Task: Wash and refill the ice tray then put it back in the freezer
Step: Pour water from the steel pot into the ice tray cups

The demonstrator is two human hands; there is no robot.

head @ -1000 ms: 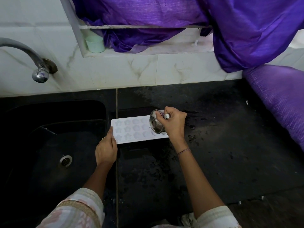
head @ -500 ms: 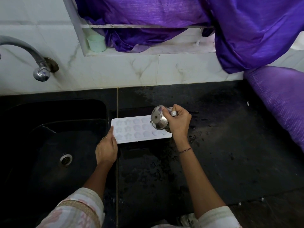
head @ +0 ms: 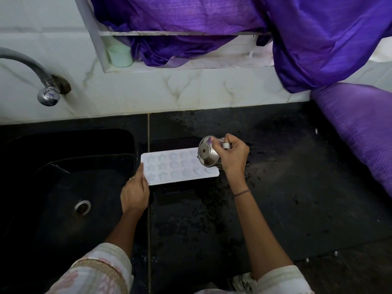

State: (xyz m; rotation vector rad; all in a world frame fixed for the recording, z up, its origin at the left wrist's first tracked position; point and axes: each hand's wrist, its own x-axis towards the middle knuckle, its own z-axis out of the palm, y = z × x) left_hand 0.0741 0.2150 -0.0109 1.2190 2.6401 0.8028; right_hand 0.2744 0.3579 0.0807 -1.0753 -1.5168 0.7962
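A white ice tray (head: 169, 168) with star- and heart-shaped cells lies flat on the black counter (head: 275, 187), just right of the sink. My left hand (head: 135, 192) holds its near left corner, thumb on top of the rim. My right hand (head: 233, 155) grips a small steel cup (head: 209, 153) by its handle. The cup is tipped on its side over the tray's right end, its base facing the camera. I cannot make out any water stream.
A black sink (head: 63, 187) with a drain lies to the left, under a steel tap (head: 42, 81). A pale green cup (head: 119, 55) stands on the white ledge. Purple cloth (head: 318, 49) hangs at the back and covers something at the right. The counter is wet.
My right hand and the tilted cup have shifted a little to the right along the tray. The left hand and tray have stayed in place.
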